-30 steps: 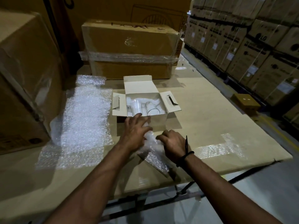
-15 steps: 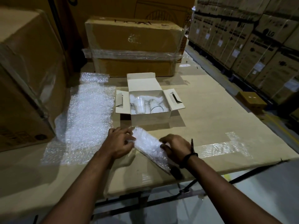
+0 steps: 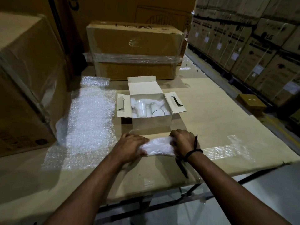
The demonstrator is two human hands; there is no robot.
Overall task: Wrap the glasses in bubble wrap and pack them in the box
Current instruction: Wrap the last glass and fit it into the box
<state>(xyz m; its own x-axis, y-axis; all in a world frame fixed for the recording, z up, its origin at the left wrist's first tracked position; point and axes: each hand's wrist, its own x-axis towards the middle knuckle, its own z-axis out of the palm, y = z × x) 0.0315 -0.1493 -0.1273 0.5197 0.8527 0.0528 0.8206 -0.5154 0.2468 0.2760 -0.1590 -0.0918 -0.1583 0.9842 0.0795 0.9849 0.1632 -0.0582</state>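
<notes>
Table (image 3: pixel 211 127) covered in cardboard, big taped carton (image 3: pixel 134 51) at the back. Loose bubble wrap sheet (image 3: pixel 90 119) lies flat on the left. Open white box (image 3: pixel 151 122) sits mid-table, flaps out, with unwrapped-looking glasses (image 3: pixel 157 111) and white padding inside. Just in front of it we see the wrapped bundle (image 3: pixel 158 146) lying crosswise on the table. We judge a glass is inside but can't confirm. Left hand (image 3: pixel 131 147) wraps over its left end, thumb beneath. Right hand (image 3: pixel 182 140) pinches the right end with curled fingers. Risks, we think: the untaped wrap springs open on the lift and the glass slides out an end, or the bundle knocks the boxed glasses going in.
</notes>
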